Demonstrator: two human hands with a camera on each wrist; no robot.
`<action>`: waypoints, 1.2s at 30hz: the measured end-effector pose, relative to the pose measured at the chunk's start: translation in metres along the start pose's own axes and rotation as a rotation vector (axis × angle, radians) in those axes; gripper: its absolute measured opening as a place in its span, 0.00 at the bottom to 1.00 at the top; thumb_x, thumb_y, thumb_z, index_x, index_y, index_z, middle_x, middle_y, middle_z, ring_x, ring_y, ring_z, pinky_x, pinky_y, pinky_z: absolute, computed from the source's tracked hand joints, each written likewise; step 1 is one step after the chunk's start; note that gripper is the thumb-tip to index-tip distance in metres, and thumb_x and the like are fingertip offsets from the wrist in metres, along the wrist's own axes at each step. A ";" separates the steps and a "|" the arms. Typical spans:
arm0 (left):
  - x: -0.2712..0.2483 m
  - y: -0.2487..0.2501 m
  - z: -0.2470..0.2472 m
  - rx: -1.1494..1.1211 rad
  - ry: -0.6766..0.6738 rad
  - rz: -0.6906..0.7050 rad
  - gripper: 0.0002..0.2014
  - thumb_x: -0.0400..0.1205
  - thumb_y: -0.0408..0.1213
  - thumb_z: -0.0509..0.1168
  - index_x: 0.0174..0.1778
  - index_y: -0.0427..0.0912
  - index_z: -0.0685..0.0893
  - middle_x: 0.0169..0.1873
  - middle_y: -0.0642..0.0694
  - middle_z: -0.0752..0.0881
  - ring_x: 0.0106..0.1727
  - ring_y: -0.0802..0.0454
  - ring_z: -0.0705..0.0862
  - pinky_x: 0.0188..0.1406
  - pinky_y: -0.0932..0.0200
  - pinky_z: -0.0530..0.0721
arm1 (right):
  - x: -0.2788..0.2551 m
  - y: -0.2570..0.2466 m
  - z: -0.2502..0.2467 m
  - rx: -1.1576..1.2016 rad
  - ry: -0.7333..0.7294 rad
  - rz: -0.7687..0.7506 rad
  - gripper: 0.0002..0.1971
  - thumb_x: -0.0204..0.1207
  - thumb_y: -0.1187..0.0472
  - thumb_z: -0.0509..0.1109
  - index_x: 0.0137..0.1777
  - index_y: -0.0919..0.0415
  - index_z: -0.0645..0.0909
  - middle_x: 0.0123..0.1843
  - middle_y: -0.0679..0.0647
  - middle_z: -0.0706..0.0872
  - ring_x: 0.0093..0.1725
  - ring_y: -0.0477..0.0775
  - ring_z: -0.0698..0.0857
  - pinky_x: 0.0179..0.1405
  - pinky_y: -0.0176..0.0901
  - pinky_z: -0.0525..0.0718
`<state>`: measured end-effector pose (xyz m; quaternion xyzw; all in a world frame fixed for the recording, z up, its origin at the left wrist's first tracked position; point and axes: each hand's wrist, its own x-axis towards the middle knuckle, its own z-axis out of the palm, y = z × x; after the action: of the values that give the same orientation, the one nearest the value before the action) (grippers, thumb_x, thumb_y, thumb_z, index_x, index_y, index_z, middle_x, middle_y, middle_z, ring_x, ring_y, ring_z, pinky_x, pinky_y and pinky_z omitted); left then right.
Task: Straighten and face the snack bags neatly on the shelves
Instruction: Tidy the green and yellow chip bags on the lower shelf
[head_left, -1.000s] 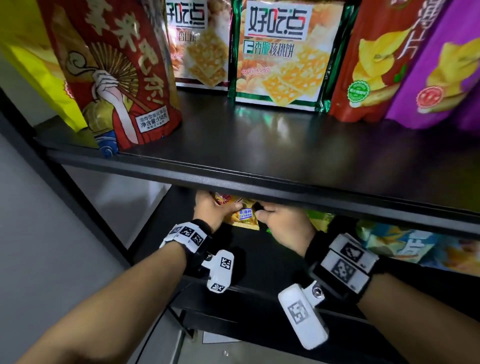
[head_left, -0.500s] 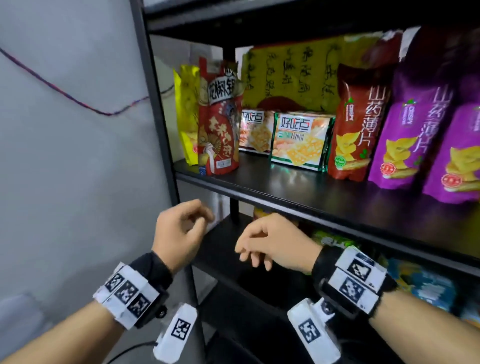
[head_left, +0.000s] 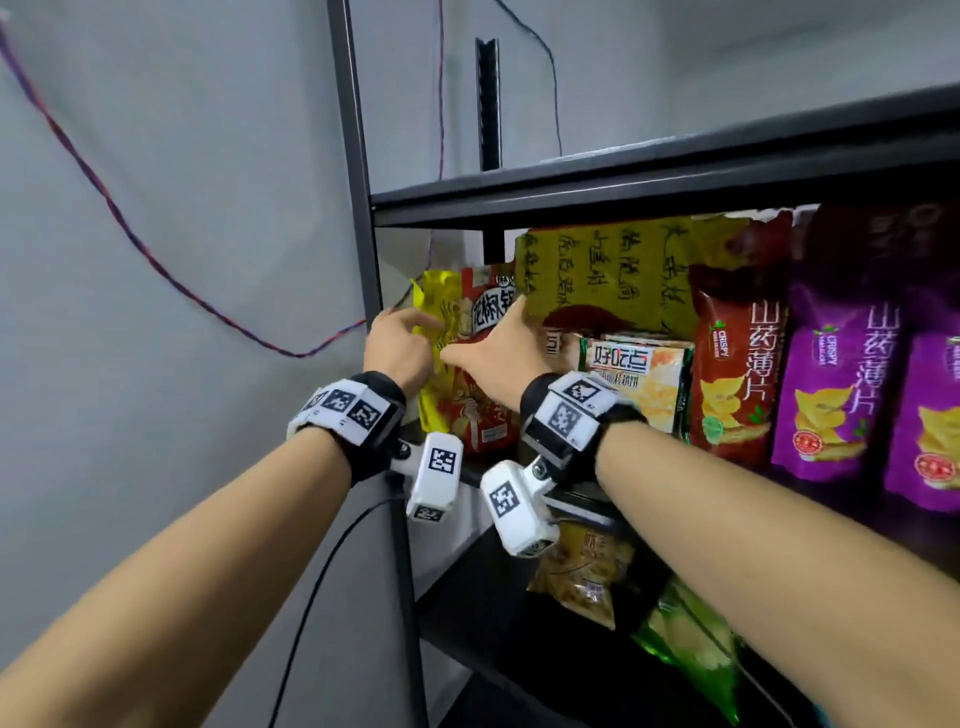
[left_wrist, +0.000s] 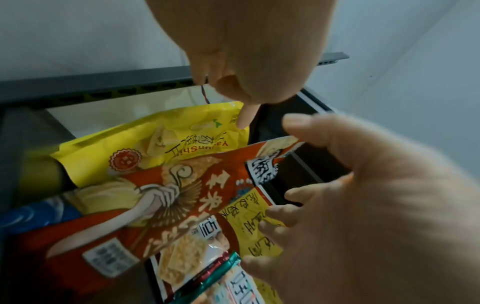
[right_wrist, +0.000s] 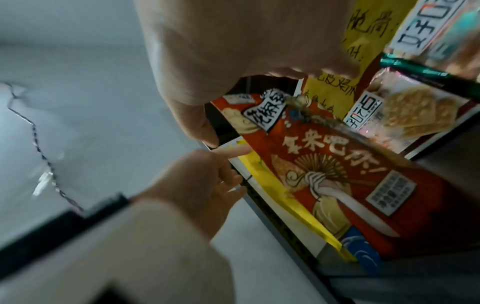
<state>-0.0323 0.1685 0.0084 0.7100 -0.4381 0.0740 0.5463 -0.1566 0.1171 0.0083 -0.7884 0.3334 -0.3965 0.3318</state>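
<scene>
At the left end of the middle shelf a yellow snack bag (head_left: 435, 306) stands behind a red bag with a fan picture (head_left: 480, 415). My left hand (head_left: 410, 332) reaches to the yellow bag (left_wrist: 161, 144), and its straight index finger (left_wrist: 244, 121) touches the bag's top corner. My right hand (head_left: 498, 338) is in front of the red bag's (left_wrist: 161, 205) upper part, fingers spread (left_wrist: 298, 193), holding nothing. In the right wrist view the red bag (right_wrist: 337, 174) leans across the yellow bag (right_wrist: 272, 185); the right thumb (right_wrist: 200, 125) hovers by its top corner.
Right of the red bag are cracker packs (head_left: 639, 374), a tall olive-yellow bag (head_left: 608, 275) behind them, a red chips bag (head_left: 727, 374) and purple bags (head_left: 831, 389). The grey upright post (head_left: 358, 208) stands just left of my left hand. More bags (head_left: 587, 571) lie on the lower shelf.
Both hands let go of the bag on the lower shelf, came out and rose to the left end of the middle shelf. The view lifted with them.
</scene>
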 end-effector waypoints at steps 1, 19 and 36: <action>0.004 -0.003 0.004 0.033 -0.076 -0.017 0.27 0.73 0.16 0.55 0.59 0.40 0.89 0.75 0.38 0.78 0.67 0.42 0.82 0.59 0.68 0.81 | 0.002 -0.001 0.009 -0.016 -0.025 0.050 0.67 0.63 0.46 0.80 0.85 0.64 0.32 0.87 0.68 0.52 0.86 0.68 0.54 0.82 0.63 0.62; -0.251 -0.087 -0.180 -0.353 0.426 0.130 0.24 0.72 0.16 0.68 0.57 0.42 0.70 0.41 0.44 0.89 0.35 0.52 0.87 0.35 0.56 0.85 | -0.197 0.027 0.113 -0.079 -0.288 -0.500 0.22 0.79 0.57 0.54 0.23 0.56 0.55 0.22 0.47 0.59 0.29 0.61 0.63 0.33 0.45 0.53; -0.611 -0.290 -0.239 0.545 0.336 -1.197 0.27 0.73 0.22 0.77 0.68 0.29 0.77 0.65 0.29 0.82 0.68 0.32 0.80 0.69 0.42 0.76 | -0.441 0.175 0.315 0.027 -1.501 0.371 0.19 0.81 0.58 0.69 0.70 0.64 0.79 0.65 0.59 0.84 0.56 0.59 0.88 0.48 0.52 0.90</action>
<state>-0.1087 0.7054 -0.4605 0.9214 0.1557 -0.0241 0.3551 -0.1406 0.4492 -0.4543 -0.7732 0.1409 0.3024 0.5393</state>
